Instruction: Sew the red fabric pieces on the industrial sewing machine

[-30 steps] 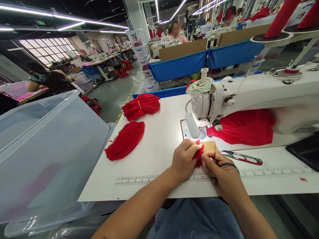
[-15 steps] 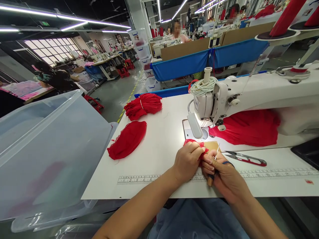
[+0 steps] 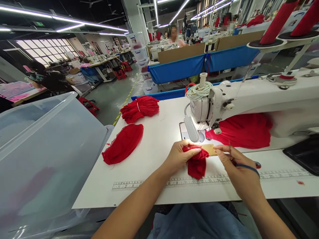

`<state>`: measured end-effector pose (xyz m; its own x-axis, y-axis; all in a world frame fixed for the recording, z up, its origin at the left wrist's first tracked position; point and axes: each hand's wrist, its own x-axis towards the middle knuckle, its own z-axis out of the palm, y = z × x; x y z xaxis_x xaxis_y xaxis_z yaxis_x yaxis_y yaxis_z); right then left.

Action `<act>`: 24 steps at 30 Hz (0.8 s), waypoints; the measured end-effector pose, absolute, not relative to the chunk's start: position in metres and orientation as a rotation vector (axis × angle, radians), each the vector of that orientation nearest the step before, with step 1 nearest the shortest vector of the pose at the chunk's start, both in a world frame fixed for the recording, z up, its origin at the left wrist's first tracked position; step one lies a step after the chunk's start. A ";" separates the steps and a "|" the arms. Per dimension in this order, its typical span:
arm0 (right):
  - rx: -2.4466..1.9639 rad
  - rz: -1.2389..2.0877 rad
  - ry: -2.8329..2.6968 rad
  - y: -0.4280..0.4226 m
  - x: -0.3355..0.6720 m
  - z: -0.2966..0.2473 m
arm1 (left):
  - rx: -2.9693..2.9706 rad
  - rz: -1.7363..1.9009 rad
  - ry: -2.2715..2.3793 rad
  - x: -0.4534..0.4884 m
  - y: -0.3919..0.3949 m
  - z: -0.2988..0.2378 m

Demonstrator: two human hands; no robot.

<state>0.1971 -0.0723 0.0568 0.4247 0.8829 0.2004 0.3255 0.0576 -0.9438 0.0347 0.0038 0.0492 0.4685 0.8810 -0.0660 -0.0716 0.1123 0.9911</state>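
Note:
My left hand (image 3: 177, 155) is closed on a small gathered piece of red fabric (image 3: 196, 168), pinching its upper edge between thumb and fingers while the rest hangs toward the table's front. My right hand (image 3: 241, 171) is just right of it, thumb and forefinger pinched at a tan patch (image 3: 208, 149) on the sewing machine bed. A thin pointed tool (image 3: 229, 147) sticks up from that hand, its handle mostly hidden, and a blue band (image 3: 249, 167) crosses the hand. Whether the fingertips pinch a thread, I cannot tell. Thread snips (image 3: 258, 165) lie mostly hidden behind the right hand.
The white sewing machine (image 3: 249, 99) stands at the right, with more red fabric (image 3: 241, 131) under its arm. At the left lie a flat red piece (image 3: 123, 144) and a tied red bundle (image 3: 140, 109). A clear plastic bin (image 3: 57, 132) borders the table's left side.
My hands have moved apart, the right one to the right. The red fabric, bunched between them before, now hangs open below my left hand. The view has shifted slightly.

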 end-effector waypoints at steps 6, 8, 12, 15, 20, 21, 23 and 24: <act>-1.498 0.864 -1.131 -0.065 0.184 0.051 | 1.247 0.875 0.851 0.036 0.005 0.049; -1.451 0.922 -1.044 -0.066 0.178 0.051 | 1.263 0.867 0.852 0.036 0.005 0.050; -1.344 1.066 -0.872 -0.064 0.174 0.048 | 1.267 0.875 0.845 0.033 0.006 0.050; -1.350 1.061 -0.849 -0.062 0.173 0.050 | 1.214 0.816 0.804 0.031 0.007 0.051; -1.430 0.948 -0.972 -0.062 0.173 0.057 | 1.139 0.732 0.803 0.032 0.006 0.055; -1.443 0.937 -0.998 -0.061 0.174 0.057 | 1.128 0.731 0.814 0.033 0.005 0.056; -1.467 0.916 -1.048 -0.060 0.176 0.054 | 1.106 0.739 0.820 0.034 0.004 0.057; -1.475 0.899 -1.072 -0.059 0.176 0.052 | 1.089 0.743 0.809 0.035 0.004 0.058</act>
